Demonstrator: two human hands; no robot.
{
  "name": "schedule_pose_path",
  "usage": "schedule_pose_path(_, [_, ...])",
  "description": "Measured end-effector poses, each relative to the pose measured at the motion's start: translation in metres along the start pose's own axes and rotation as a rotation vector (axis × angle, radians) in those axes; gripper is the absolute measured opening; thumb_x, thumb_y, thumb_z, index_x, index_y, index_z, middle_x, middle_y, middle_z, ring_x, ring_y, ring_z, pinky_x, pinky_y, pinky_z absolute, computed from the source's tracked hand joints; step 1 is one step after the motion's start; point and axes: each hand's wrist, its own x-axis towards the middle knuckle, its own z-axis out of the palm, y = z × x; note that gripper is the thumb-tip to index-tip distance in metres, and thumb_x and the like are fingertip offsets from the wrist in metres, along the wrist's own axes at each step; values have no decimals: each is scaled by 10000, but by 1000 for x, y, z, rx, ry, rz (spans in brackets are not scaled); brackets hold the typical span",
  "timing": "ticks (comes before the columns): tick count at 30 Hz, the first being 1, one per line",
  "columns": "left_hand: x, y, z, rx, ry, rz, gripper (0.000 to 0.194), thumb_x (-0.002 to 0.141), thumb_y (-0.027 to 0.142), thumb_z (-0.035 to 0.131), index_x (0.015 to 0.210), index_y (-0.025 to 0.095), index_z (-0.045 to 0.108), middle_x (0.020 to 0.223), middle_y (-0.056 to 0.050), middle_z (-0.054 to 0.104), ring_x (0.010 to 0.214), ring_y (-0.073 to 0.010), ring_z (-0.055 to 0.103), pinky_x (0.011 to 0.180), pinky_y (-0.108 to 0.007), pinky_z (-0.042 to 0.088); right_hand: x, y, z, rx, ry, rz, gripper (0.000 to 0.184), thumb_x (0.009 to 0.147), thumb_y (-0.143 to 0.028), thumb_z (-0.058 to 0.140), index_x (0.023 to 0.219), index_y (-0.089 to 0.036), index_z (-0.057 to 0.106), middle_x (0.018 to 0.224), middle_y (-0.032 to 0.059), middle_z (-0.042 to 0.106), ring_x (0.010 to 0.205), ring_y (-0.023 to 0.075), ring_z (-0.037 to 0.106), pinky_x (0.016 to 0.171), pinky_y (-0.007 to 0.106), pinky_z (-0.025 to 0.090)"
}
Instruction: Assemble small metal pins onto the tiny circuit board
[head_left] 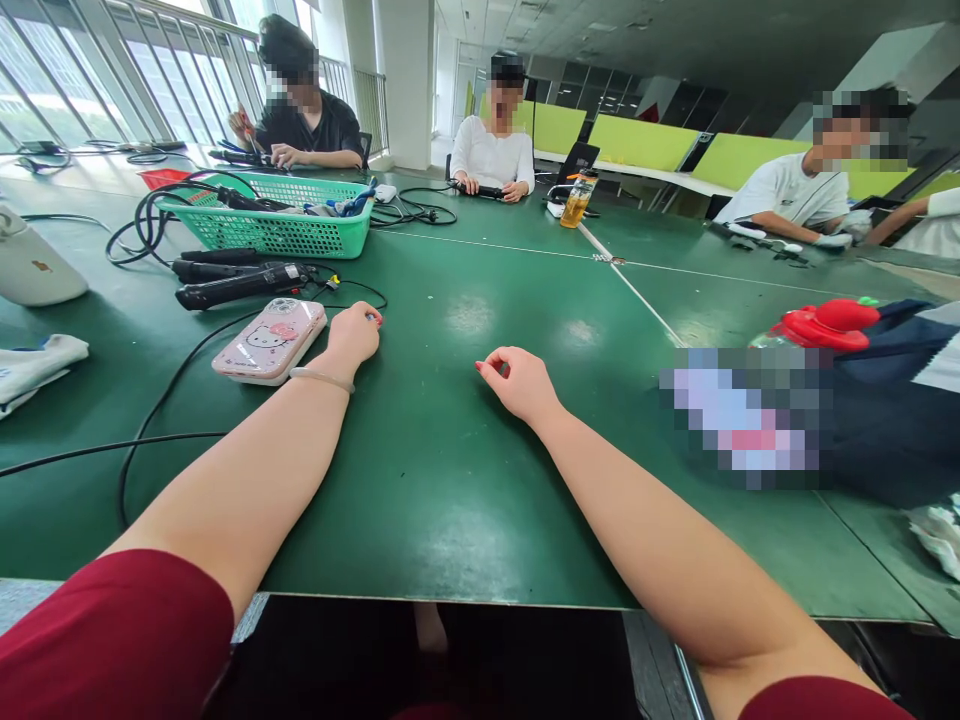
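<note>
My left hand (355, 333) rests on the green table (442, 450) with its fingers curled closed. A tiny bluish speck shows at its fingertips, too small to name. Just left of that wrist lies a phone in a pink case (271, 340) with a cartoon cat on it; a pale band (322, 378) circles the wrist. My right hand (523, 385) is by itself over the middle of the table, thumb and fingers bent together in a loose pinch. What it holds, if anything, is hidden. The two hands are apart.
Black cylindrical handles (240, 285) and a green basket (277, 235) of cables stand at left, with black cable (180, 375) trailing forward. A white bottle (34, 260) is far left. At right are a red-topped container (821, 325) and dark fabric (885, 410). Several people sit around the table.
</note>
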Motion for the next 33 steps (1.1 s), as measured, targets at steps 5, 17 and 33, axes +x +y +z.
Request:
schedule_pose_path(5, [-17, 22, 11, -207, -164, 246, 151, 805, 205, 534, 894, 188, 655, 970, -71, 686, 911, -209, 606, 876, -322, 447, 5, 2, 3, -19, -94, 25, 156, 784, -312, 670, 864, -178, 677, 865, 24, 610, 683, 111, 527, 714, 264, 442])
schedule_pose_path(17, [-51, 62, 39, -700, -321, 414, 158, 845, 273, 503, 939, 174, 583, 1029, -70, 665, 910, -153, 598, 901, -340, 463, 14, 2, 5, -105, -184, 84, 292, 749, -258, 737, 1027, -172, 712, 927, 51, 600, 765, 126, 560, 768, 256, 446])
schedule_pose_path(33, [-17, 38, 33, 50, -333, 576, 192, 881, 159, 305, 887, 189, 494, 1356, -124, 511, 1321, -256, 419, 1049, -406, 363, 8, 0, 6, -72, -185, -45, 114, 848, -183, 597, 810, -181, 705, 784, 23, 580, 719, 116, 499, 703, 243, 382])
